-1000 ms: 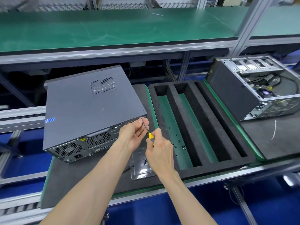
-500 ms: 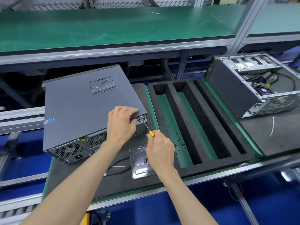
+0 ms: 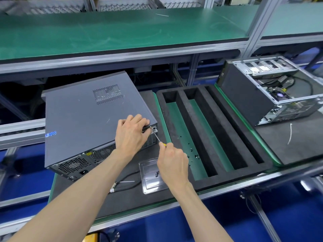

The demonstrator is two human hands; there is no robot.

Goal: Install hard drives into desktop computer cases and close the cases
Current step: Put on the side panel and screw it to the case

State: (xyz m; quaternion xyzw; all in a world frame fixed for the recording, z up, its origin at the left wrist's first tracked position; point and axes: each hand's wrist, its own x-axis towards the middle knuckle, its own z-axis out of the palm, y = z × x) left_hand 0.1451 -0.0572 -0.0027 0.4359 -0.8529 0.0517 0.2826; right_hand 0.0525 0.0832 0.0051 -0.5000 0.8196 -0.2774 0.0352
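Nearest me, my right hand point(image 3: 172, 161) is curled around the yellow handle of a small screwdriver point(image 3: 158, 138), the handle almost swallowed by the fingers. Just under that hand, near the front edge of the dark mat point(image 3: 73, 193), sits a clear plastic tray point(image 3: 151, 179) with a few small screws in it, and a black cable point(image 3: 125, 185) trails off to its left.

Follow the thin shaft up and left: its tip meets the rear corner of the closed computer case point(image 3: 82, 123), right at the top of the back panel. My left hand point(image 3: 131, 135) is draped over that same corner, fingers bent over the edge of the grey side panel and gripping it (thumb side hidden, so I can't say how it lies). The case lies on its side on the left half of the mat, back panel toward me.

To the right, a black foam insert point(image 3: 206, 135) with long slots, loose screws point(image 3: 194, 154) scattered in the nearest green-floored slot. Further right, on its own mat, an open computer case point(image 3: 272, 91) shows its wiring, a white cable tie point(image 3: 290, 133) lying in front of it. Beyond everything runs the green shelf point(image 3: 122, 32).
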